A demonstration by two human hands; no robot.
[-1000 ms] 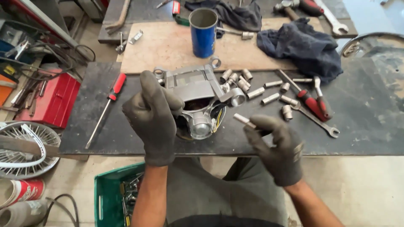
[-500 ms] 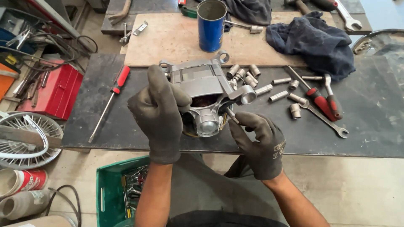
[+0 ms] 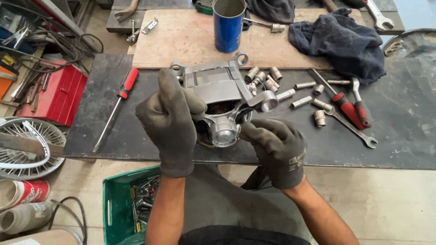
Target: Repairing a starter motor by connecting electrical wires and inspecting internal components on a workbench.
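Head view: the gloved left hand [image 3: 171,120] grips the grey motor [image 3: 222,97] on the black bench [image 3: 399,122]. The right hand [image 3: 274,147] pinches at the motor's front end, fingers curled; whether it holds anything is unclear.

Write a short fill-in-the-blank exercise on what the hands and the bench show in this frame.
1. Both hands wear dark grey ____.
2. The left hand grips the grey metal motor while the right hand works at its ____ end.
3. The open can on the wooden board is ____ in colour.
4. The screwdriver lying left of the motor has a ____ handle.

Missing words: gloves; near; blue; red
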